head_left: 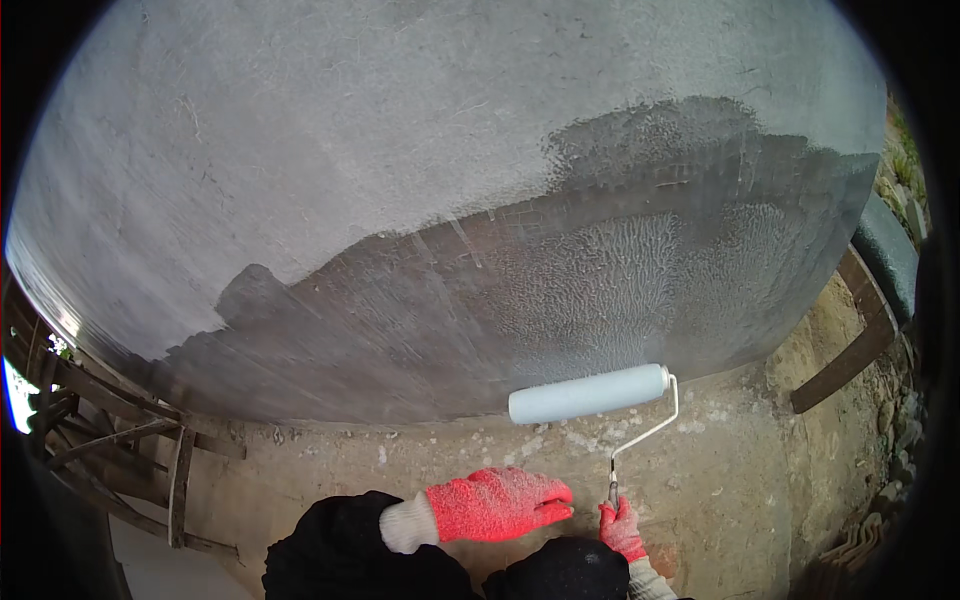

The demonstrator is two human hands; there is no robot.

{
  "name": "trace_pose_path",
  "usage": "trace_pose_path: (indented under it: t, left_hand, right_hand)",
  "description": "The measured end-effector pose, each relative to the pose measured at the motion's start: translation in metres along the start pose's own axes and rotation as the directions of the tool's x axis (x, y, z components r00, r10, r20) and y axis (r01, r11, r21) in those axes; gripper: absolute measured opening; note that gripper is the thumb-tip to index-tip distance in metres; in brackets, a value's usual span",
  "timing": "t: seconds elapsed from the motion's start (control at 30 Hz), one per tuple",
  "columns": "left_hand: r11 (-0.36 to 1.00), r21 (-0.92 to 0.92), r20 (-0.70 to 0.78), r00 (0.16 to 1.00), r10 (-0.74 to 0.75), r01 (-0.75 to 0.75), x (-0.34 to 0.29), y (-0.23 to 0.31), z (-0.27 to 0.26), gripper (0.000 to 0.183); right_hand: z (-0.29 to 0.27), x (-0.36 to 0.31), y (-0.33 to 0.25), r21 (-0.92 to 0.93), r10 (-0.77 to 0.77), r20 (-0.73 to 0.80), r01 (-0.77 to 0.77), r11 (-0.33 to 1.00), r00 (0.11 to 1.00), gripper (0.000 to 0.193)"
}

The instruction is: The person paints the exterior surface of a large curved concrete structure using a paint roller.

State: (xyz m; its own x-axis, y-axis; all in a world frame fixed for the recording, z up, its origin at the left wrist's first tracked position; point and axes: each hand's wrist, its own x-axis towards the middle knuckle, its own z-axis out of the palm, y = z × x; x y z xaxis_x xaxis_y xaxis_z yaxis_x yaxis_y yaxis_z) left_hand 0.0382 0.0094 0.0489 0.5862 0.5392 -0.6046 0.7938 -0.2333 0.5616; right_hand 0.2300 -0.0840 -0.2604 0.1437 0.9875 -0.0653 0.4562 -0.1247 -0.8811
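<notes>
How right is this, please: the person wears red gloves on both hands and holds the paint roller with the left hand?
One part is wrong: the right hand, not the left hand, holds the paint roller, as the head view shows. The red gloves are correct.

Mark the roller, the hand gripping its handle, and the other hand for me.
Roller (pixel 588 393): head view, on the middle of its pale cylinder.
Right hand (pixel 622 528): head view, on the middle of the red-gloved hand.
Left hand (pixel 494 506): head view, on the red-gloved back.
</notes>
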Motion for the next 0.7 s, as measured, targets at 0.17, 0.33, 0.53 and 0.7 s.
trace_pose_path:
  t: [0.17, 0.33, 0.53, 0.7]
  left_hand:
    - [0.992, 0.087, -0.077, 0.994, -0.081, 0.088, -0.019, 0.007, 0.025, 0.044]
    - [0.992, 0.124, -0.243, 0.968, 0.055, -0.025, -0.021, -0.025, 0.041, 0.043]
    - [0.974, 0.222, -0.267, 0.958, 0.1, -0.039, -0.036, -0.038, 0.04, 0.042]
    - [0.956, 0.278, -0.301, 0.937, 0.176, -0.09, -0.059, -0.059, 0.045, 0.042]
  right_hand:
    - [0.013, -0.018, 0.023, 0.05, 0.224, 0.05, -0.227, 0.973, 0.973, 0.027]
    - [-0.017, 0.003, -0.059, 0.057, 0.126, -0.01, -0.126, 0.99, 0.992, 0.026]
    - [-0.028, 0.051, -0.148, 0.258, -0.011, -0.026, 0.017, 0.966, 1.0, 0.028]
    - [0.0, 0.038, -0.101, 0.177, 0.073, -0.067, -0.061, 0.982, 0.995, 0.028]
